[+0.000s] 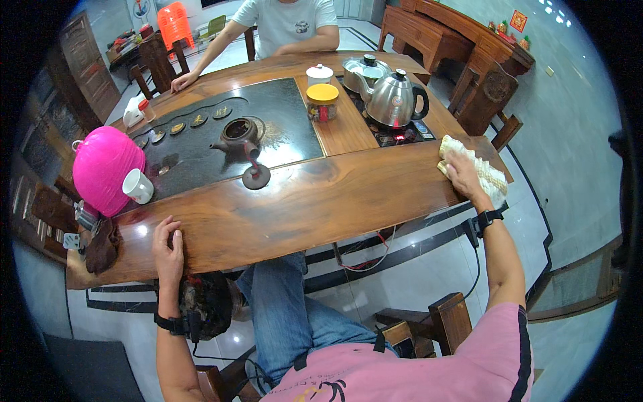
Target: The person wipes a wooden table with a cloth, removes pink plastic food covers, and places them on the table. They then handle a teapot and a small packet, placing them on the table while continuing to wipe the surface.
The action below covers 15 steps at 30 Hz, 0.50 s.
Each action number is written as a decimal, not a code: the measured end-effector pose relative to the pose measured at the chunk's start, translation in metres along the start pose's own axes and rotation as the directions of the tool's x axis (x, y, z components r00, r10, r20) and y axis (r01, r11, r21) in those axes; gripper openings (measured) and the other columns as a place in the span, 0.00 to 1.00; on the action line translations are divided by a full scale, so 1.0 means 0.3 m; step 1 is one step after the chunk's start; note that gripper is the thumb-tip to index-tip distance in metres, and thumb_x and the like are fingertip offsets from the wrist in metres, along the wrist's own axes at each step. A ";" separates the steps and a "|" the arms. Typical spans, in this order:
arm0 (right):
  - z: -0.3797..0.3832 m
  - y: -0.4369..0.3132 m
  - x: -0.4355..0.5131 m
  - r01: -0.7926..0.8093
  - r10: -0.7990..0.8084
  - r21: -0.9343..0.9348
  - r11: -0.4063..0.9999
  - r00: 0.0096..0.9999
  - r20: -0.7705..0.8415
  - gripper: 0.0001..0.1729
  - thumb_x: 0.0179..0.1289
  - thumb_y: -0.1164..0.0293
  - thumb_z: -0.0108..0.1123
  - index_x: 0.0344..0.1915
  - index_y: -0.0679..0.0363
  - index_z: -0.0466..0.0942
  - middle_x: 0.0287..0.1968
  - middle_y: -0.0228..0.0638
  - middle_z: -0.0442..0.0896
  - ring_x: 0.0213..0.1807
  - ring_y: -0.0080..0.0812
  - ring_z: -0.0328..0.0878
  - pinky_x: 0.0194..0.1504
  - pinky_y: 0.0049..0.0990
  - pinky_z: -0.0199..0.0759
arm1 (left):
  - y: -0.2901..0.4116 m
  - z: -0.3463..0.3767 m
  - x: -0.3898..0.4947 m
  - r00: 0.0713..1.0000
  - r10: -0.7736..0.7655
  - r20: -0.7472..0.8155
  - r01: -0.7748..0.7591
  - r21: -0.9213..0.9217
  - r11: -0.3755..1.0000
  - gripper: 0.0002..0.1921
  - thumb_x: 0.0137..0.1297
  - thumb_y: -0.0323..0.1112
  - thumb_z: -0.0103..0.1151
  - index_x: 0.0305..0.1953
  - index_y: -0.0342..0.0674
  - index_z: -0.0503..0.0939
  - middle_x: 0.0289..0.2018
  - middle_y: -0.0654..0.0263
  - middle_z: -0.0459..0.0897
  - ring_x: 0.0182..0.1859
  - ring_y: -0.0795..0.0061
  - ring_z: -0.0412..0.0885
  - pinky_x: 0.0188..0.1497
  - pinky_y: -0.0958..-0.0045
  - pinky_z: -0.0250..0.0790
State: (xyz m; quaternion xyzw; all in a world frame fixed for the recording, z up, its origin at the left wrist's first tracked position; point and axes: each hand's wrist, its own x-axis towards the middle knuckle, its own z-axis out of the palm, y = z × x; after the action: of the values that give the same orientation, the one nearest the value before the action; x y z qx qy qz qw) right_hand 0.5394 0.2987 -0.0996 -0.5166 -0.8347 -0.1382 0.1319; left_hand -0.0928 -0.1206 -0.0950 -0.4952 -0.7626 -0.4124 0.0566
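Note:
My right hand (462,175) lies on a white and tan cloth (485,173) at the right end of the wooden table (301,201); whether its fingers grip the cloth is hidden. My left hand (168,248) rests on the near left edge with nothing in it. A dark clay teapot (236,138) without its lid stands on the black stone tea tray (201,161), and the teapot lid (256,177) lies at the tray's near edge. To the right, a steel kettle (394,100) stands on a lit electric hob (402,136), beside a lidded steel pot (364,73).
At the left are a pink mesh cover (108,168), a white mug (137,186) and a dark brown cloth (103,246). A yellow-lidded jar (322,103) and a white lidded cup (319,75) stand left of the kettle. Another person (291,25) sits across, one hand on the table.

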 end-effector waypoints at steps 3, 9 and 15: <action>0.039 0.004 0.043 0.014 -0.035 0.173 0.985 0.992 0.122 0.26 0.77 0.55 0.44 0.71 0.40 0.69 0.77 0.32 0.65 0.77 0.52 0.59 0.69 0.66 0.52 | 0.006 0.004 0.003 1.000 0.002 0.007 -0.002 0.023 1.000 0.08 0.72 0.29 0.55 0.47 0.34 0.81 0.56 0.53 0.80 0.61 0.55 0.76 0.66 0.60 0.65; 0.050 -0.091 0.090 -0.185 0.177 0.038 0.982 0.972 0.155 0.24 0.77 0.59 0.45 0.70 0.42 0.71 0.76 0.29 0.67 0.78 0.49 0.57 0.71 0.68 0.48 | 0.017 0.010 0.001 0.999 0.028 0.026 -0.030 0.110 0.993 0.08 0.71 0.29 0.57 0.46 0.34 0.81 0.56 0.53 0.80 0.61 0.53 0.75 0.66 0.58 0.64; 0.051 -0.119 0.098 -0.042 0.053 0.425 0.904 0.999 -0.014 0.19 0.75 0.61 0.51 0.58 0.52 0.82 0.63 0.33 0.81 0.71 0.43 0.67 0.71 0.50 0.57 | 0.009 0.013 -0.001 0.999 0.048 0.017 -0.050 0.125 0.991 0.08 0.70 0.30 0.58 0.45 0.34 0.82 0.56 0.53 0.80 0.62 0.53 0.74 0.67 0.57 0.63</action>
State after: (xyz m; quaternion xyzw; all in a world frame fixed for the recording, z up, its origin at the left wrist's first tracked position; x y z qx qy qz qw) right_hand 0.4934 0.3134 -0.1066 -0.4938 -0.8302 0.0436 0.2549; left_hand -0.0893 -0.1178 -0.0963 -0.5120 -0.7749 -0.3589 0.0923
